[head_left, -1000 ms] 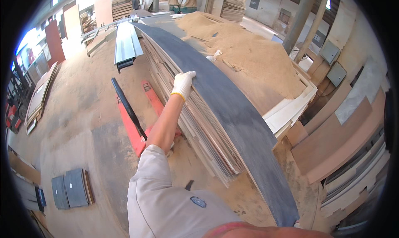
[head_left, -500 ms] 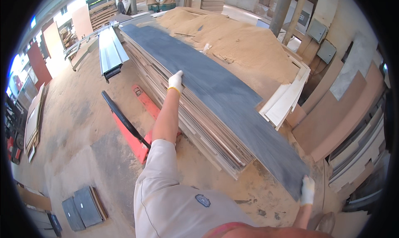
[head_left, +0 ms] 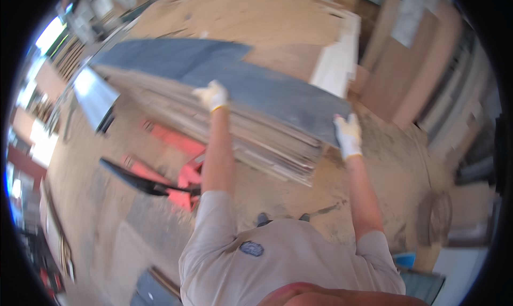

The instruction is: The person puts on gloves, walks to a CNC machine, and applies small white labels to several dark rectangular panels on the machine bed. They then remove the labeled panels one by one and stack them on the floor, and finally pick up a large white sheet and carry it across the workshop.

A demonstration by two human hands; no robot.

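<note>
A long dark grey board (head_left: 288, 95) lies on top of a stack of brown boards (head_left: 256, 132), its right end reaching past the stack. My right hand (head_left: 348, 136), in a white glove, grips the board's right end near the corner. At the board's near long edge is my left hand (head_left: 215, 95), gloved too, with the fingers stretched out to the left and somewhat blurred. A second dark grey board (head_left: 155, 55) extends to the far left on the same stack.
A red pallet truck (head_left: 189, 172) with a black handle (head_left: 133, 177) stands left of my body. Sawdust (head_left: 240, 14) is heaped behind the stack. White panels (head_left: 336, 60) and brown sheets (head_left: 398, 65) stand at right. A metal beam (head_left: 95, 95) lies at left.
My view has swung, so the stack appears turned and closer. Both hands are farther forward of my body. The grey board's overhang at the right looks shorter; my left hand's fingers have straightened.
</note>
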